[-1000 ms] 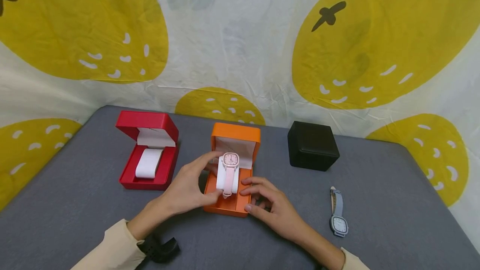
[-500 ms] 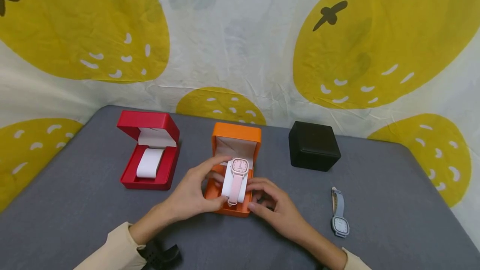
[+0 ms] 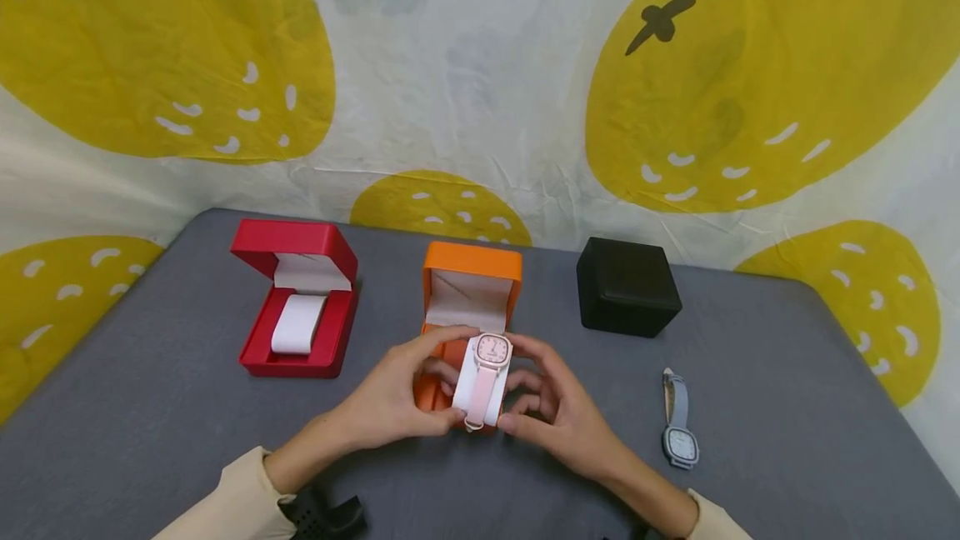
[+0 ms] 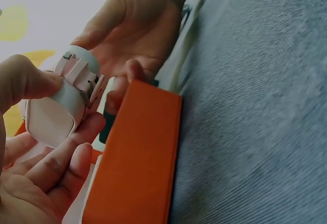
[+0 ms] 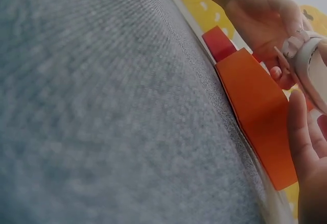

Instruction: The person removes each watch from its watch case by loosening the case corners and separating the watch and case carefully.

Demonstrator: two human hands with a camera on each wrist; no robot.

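Note:
A pink watch (image 3: pixel 492 350) with a square-cornered dial is wrapped round a white watch pillow (image 3: pixel 467 382). My left hand (image 3: pixel 393 398) grips the pillow from its left side, thumb at the near end and index finger at the far end. On the opposite side my right hand (image 3: pixel 562 407) holds it the same way. The left wrist view shows the strap's buckle and the pillow's pale end face (image 4: pixel 50 119) between the hands. Behind and below stands an orange watch box (image 3: pixel 472 261), lid raised; the hands hide much of its base.
To the left, a red watch box (image 3: pixel 292 240) stands with its lid up and a white pillow (image 3: pixel 298 325) inside. A closed black box (image 3: pixel 628 286) is at the back right. Nearer on the right lies a blue-grey watch (image 3: pixel 681 444) on the grey table (image 3: pixel 780 407).
The pillow with the pink watch has moved right and toward me, in front of the orange box's base. My right hand has come from the box's edge onto the pillow.

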